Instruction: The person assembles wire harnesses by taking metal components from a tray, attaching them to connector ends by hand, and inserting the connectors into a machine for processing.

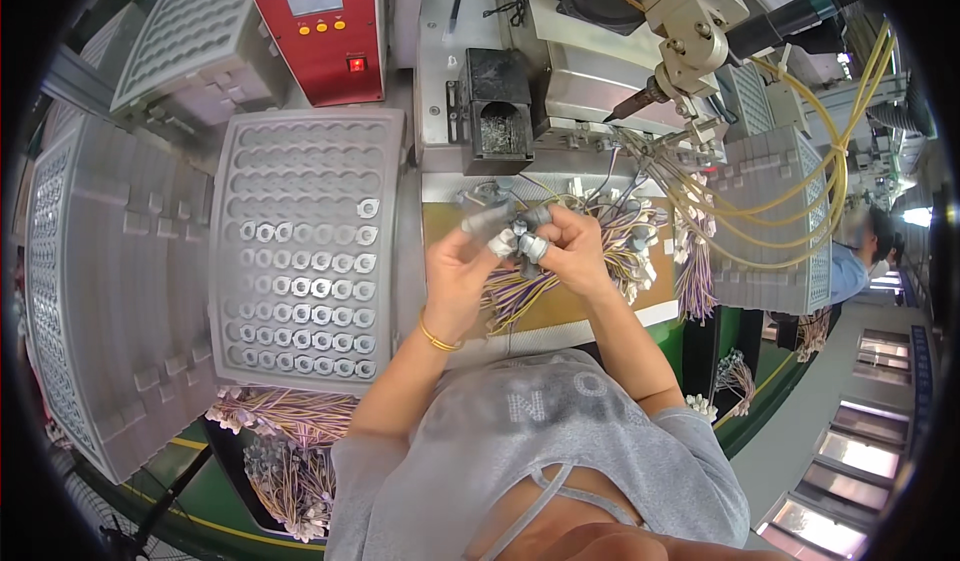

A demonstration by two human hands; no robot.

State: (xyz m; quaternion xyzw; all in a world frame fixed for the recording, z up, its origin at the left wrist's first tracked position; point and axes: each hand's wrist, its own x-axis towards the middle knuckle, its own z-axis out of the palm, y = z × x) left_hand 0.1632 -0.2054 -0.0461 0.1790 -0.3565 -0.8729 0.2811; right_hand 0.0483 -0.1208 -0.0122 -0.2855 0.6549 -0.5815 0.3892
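My left hand (458,269) and my right hand (580,251) meet over the work board. Between them sits a cluster of small grey cylindrical parts (520,245), blurred in places. My left fingers are closed on one whitish-grey cylindrical part (503,242). A similar silvery cylindrical part (533,248) is pinched by my right thumb and fingers. Whether the pieces are joined I cannot tell. Beneath and behind the hands lies a heap of purple and yellow wires (525,296) with white connectors (640,271).
Left of me lies a grey tray (300,363) with rows of small metal ring parts; stacked trays (130,291) stand beyond it. Behind are a red control box (325,71), a black bin (500,81) and a soldering tip (635,104). Yellow tubes (835,161) hang at right, near another person's sleeve (848,273).
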